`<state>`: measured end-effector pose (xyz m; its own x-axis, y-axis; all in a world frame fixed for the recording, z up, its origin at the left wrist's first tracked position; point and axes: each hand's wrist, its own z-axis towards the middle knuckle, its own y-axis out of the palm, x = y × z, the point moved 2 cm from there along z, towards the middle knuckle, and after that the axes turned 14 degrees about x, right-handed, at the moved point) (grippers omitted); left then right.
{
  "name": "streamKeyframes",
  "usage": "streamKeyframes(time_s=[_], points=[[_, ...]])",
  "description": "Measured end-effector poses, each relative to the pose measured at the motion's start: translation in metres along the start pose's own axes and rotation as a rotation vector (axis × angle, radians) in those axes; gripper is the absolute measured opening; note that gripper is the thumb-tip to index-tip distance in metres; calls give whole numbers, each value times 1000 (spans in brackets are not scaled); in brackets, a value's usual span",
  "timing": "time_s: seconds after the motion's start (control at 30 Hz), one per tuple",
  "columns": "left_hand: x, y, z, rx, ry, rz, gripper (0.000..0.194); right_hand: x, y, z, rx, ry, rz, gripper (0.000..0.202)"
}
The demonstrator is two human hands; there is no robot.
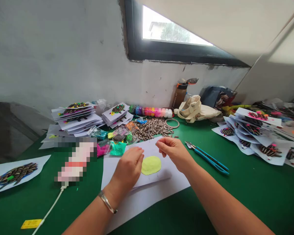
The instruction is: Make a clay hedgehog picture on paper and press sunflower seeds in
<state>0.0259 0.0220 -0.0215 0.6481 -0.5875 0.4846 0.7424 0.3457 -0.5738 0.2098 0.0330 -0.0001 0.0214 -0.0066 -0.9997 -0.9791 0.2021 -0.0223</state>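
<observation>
A flattened yellow-green clay oval [151,165] lies on a small white paper [147,181], with thin pencil lines below it. Left of the oval is my left hand [129,164], its fingers curled together over the paper's left side; whatever they hold, if anything, is hidden. Above the paper's upper right, my right hand [173,151] has thumb and forefinger pinched together. Anything between those tips is too small to make out. Beneath the small paper is a larger white sheet [127,212].
Sunflower seeds [152,127] lie in a heap behind the papers, near bagged clay [118,148]. A blue utility knife [208,158] rests on the right. Finished seed pictures are stacked at left [75,119] and right [254,133]. A cable [49,210] runs along the left.
</observation>
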Motion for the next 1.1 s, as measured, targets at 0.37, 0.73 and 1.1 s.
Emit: streamKeyframes(time_s=[0.37, 0.73, 1.1], points=[[1, -13, 8, -30, -626, -373, 25, 25, 21, -23, 5, -129, -204, 26], [11, -13, 8, -180, -823, -646, 30, 17, 18, -29, -12, -290, -151, 16], [22, -9, -1, -422, -1091, -1064, 34, 10, 23, -36, 9, -421, -102, 6]])
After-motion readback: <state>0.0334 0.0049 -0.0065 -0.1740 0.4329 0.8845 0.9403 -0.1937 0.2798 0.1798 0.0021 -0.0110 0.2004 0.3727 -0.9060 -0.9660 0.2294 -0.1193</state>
